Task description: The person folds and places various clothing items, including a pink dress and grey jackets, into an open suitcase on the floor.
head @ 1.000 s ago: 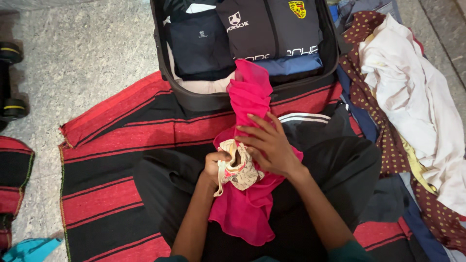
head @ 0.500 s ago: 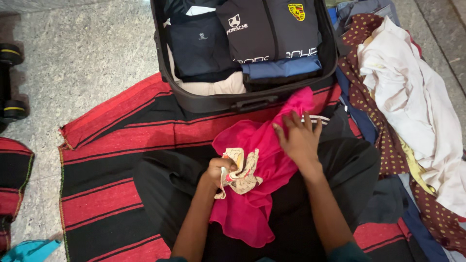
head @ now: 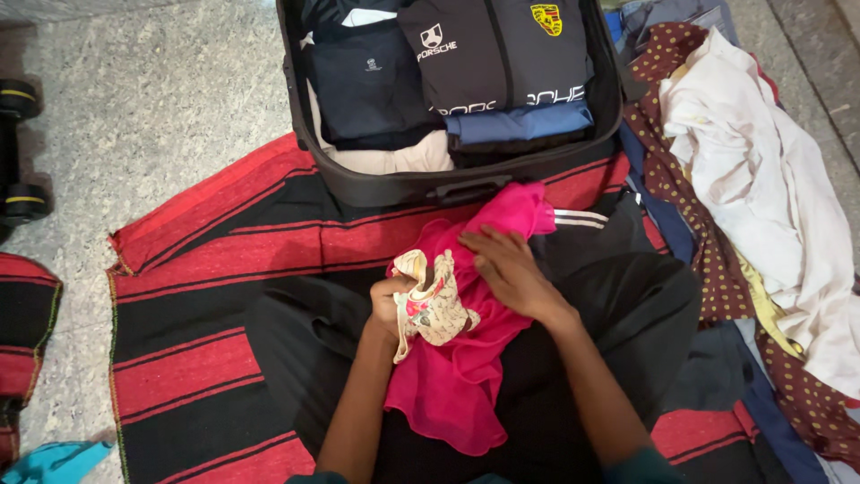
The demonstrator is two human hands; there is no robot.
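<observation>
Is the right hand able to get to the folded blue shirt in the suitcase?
Probably yes: the right hand rests on the pink cloth, and the open suitcase leaves the blue shirt uncovered.

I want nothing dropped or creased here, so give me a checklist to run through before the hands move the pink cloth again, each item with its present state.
1. Left hand grips the cream patterned cloth: ok.
2. Right hand lies flat on the pink cloth: ok.
3. Pink cloth folded flat: not ok, it is bunched across the lap.
4. Suitcase open: ok.
5. Free room inside the suitcase: cannot tell, folded dark garments cover most of what shows.
6. Pink cloth clear of the pile of clothes to the right: ok, they lie apart.
</observation>
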